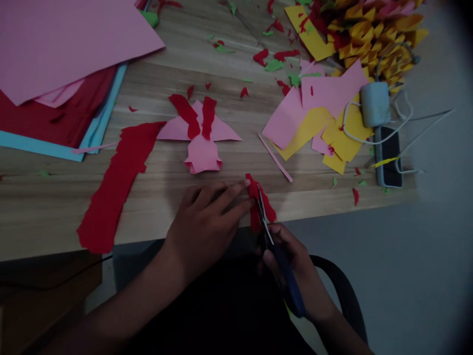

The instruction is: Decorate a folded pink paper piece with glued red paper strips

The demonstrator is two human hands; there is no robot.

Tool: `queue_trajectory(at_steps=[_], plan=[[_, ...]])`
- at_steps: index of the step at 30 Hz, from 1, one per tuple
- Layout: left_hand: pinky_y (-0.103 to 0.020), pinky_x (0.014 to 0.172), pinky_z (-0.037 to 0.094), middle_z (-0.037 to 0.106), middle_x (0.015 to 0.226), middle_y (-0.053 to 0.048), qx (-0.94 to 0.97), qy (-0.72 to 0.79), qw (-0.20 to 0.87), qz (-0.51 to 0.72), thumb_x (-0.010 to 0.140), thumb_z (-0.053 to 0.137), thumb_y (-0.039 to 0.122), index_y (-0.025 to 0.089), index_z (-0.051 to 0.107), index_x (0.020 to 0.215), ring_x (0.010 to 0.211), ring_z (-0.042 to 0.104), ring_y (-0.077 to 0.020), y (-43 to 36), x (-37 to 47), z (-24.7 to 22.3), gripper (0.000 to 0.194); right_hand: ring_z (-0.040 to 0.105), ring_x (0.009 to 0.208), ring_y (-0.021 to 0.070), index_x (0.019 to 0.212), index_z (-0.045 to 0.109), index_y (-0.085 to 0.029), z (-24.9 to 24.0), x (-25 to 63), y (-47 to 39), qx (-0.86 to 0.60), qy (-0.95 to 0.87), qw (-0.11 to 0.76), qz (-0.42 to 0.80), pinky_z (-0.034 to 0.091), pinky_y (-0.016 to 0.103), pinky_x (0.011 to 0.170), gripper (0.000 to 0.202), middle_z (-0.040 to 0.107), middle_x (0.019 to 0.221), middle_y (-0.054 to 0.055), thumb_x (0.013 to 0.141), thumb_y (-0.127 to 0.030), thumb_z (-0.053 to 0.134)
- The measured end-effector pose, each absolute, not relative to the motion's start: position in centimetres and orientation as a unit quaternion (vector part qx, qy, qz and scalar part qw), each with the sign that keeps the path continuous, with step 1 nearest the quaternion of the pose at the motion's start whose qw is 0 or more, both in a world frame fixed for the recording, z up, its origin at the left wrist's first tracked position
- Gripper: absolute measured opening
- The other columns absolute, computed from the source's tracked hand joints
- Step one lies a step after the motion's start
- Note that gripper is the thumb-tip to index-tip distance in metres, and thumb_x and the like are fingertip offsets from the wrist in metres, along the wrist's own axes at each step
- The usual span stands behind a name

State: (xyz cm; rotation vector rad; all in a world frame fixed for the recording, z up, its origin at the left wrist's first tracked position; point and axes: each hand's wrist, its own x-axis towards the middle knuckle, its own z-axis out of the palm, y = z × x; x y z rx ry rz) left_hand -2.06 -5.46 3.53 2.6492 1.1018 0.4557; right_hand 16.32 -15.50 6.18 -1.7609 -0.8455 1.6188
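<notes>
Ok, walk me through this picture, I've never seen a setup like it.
There is no machine here, just a person's two bare hands. The single picture comes from a camera worn on the head, looking down. The right hand holds dark-handled scissors, blades over a small red paper piece, which the left hand's fingertips touch. On the wooden table lie a folded pink paper shape, a long red strip, stacked coloured sheets, scraps, a yellow paper pile and a phone.
</notes>
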Motion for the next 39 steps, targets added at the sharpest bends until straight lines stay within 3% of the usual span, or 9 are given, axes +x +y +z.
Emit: queue_trajectory(at_steps=[8, 18, 21, 27, 39], plan=[[-0.046, 0.093, 0.045, 0.058, 0.149, -0.001, 0.901, 0.384, 0.125, 0.162, 0.095, 0.056, 0.019, 0.033, 0.070, 0.121, 0.119, 0.060, -0.0287, -5.49, -2.18, 3.61, 0.032, 0.054, 0.061, 0.0128, 0.106, 0.058, -0.026, 5.90, 16.41, -15.81, -0.693, -0.284, 0.290, 0.596, 0.045, 0.027, 0.058, 0.033, 0.059, 0.075, -0.003, 0.083, -0.043, 0.075], [-0.045, 0.093, 0.043, 0.061, 0.144, 0.008, 0.902, 0.373, 0.131, 0.172, 0.096, 0.056, 0.018, 0.031, 0.070, 0.117, 0.116, 0.059, -0.0259, -5.44, -2.13, 3.36, 0.028, 0.054, 0.063, 0.0109, 0.099, 0.061, -0.025, 6.29, 16.60, -15.71, -0.691, -0.305, 0.304, 0.580, 0.046, 0.025, 0.061, 0.026, 0.059, 0.072, -0.005, 0.080, -0.031, 0.078], [-0.044, 0.092, 0.043, 0.062, 0.144, 0.007, 0.902, 0.368, 0.128, 0.184, 0.095, 0.058, 0.018, 0.031, 0.070, 0.118, 0.115, 0.059, -0.0261, -5.45, -2.20, 3.32, 0.029, 0.055, 0.064, 0.0112, 0.096, 0.061, -0.024, 6.23, 16.60, -15.70, -0.698, -0.320, 0.312, 0.559, 0.046, 0.025, 0.061, 0.027, 0.060, 0.071, -0.005, 0.079, -0.033, 0.079], [-0.045, 0.091, 0.044, 0.063, 0.143, 0.005, 0.902, 0.369, 0.126, 0.188, 0.095, 0.057, 0.017, 0.031, 0.070, 0.120, 0.116, 0.059, -0.0267, -5.44, -2.20, 3.36, 0.031, 0.046, 0.054, 0.0086, 0.099, 0.059, -0.024, 5.68, 16.40, -16.14, -0.689, -0.261, 0.320, 0.595, 0.036, 0.021, 0.048, 0.033, 0.058, 0.066, -0.006, 0.077, -0.035, 0.082], [-0.045, 0.091, 0.045, 0.065, 0.140, 0.004, 0.903, 0.365, 0.114, 0.196, 0.093, 0.059, 0.016, 0.031, 0.071, 0.120, 0.113, 0.060, -0.0272, -5.50, -2.14, 3.16, 0.032, 0.037, 0.054, 0.0073, 0.097, 0.053, -0.023, 5.93, 16.42, -15.65, -0.683, -0.246, 0.307, 0.615, 0.033, 0.021, 0.048, 0.036, 0.048, 0.070, -0.007, 0.079, -0.042, 0.078]])
